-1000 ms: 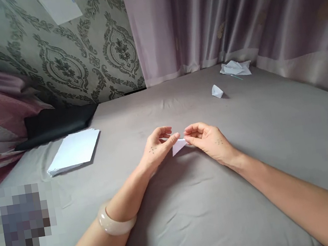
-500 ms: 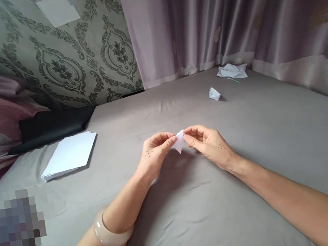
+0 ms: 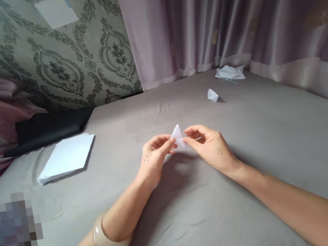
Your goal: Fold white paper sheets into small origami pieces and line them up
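A small folded piece of white paper, pointed at the top, is held up over the grey sheet. My left hand pinches its left side between thumb and fingers. On the paper's right edge rests the thumb of my right hand, its fingers curled close behind; how firmly they grip I cannot tell. Farther off to the right, a small folded white paper shape sits alone on the sheet.
A stack of white paper lies at the left, near a black cloth-like item. Several folded papers and a thin green stick are by the curtain. A blurred-out patch covers the lower left.
The folded paper has been turned so its point now faces up instead of down. My right fingertips have loosened and shifted slightly lower along its edge.
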A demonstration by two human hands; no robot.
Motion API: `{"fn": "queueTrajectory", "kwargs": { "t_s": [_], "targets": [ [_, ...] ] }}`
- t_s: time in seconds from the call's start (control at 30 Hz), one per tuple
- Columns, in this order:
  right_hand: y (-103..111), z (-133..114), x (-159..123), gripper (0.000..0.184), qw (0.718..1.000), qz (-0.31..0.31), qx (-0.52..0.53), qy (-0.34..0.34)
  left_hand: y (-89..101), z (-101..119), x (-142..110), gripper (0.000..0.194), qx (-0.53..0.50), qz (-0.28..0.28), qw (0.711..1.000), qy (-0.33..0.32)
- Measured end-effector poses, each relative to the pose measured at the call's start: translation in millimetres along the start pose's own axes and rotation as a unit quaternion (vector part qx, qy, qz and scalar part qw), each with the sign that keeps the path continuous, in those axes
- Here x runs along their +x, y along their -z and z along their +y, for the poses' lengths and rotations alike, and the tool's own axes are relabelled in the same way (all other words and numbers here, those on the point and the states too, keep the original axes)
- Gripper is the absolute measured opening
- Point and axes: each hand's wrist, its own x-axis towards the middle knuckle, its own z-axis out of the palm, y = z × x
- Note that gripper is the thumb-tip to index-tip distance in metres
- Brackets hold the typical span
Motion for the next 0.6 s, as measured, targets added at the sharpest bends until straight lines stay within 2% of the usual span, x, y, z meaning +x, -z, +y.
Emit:
{"fn": "queueTrajectory", "kwargs": {
  "t_s": [0.07,0.13,0.6],
  "targets": [
    [-0.9,1.1,-1.0,0.016,1.000,0.009,-0.014,0.019,0.5,-1.3,0.2,0.019,-0.007,-0.001,1.000,0.001],
    [-1.3,0.8,-1.5,0.014,1.000,-0.011,-0.010,0.017,0.5,-2.5,-0.2,0.020,0.003,-0.004,1.000,0.002],
    [2.9,-3.4,1.2,0.023,0.996,-0.061,0.042,-0.043,2.2,-2.6,-0.4,0.015,0.060,0.011,0.998,0.003]
  ]
}}
